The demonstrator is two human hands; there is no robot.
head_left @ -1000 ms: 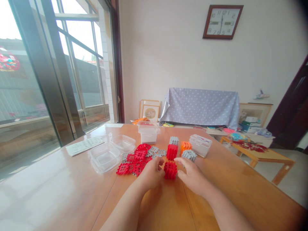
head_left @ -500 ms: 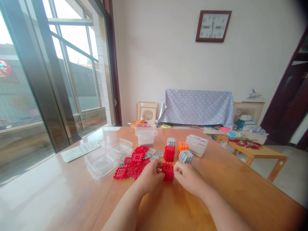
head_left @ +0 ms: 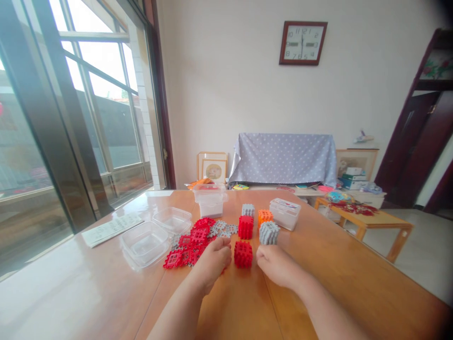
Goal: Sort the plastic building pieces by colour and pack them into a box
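A red stack of notched plastic building pieces (head_left: 243,255) stands on the table between my hands, touched by neither. My left hand (head_left: 214,261) is just left of it, over the right edge of a loose pile of red interlocking pieces (head_left: 193,242). Its fingers are partly bent and apart, and I see nothing held in them. To the right of the stack, my right hand (head_left: 275,263) rests with its fingers curled in and nothing visible in them. Just beyond it stands a grey stack (head_left: 269,233). Another red stack (head_left: 246,227) stands farther back.
Behind are an orange stack (head_left: 265,216), a small grey stack (head_left: 248,209) and a lidded clear box (head_left: 285,215). Loose grey pieces (head_left: 222,228) lie beside the red pile. Clear tubs (head_left: 145,243) and a printed sheet (head_left: 111,230) lie left; another clear container (head_left: 211,203) stands behind.
My left hand has let go of the near red stack and moved left towards the pile. My right hand has drawn slightly away from the stack. The view has shifted a little.
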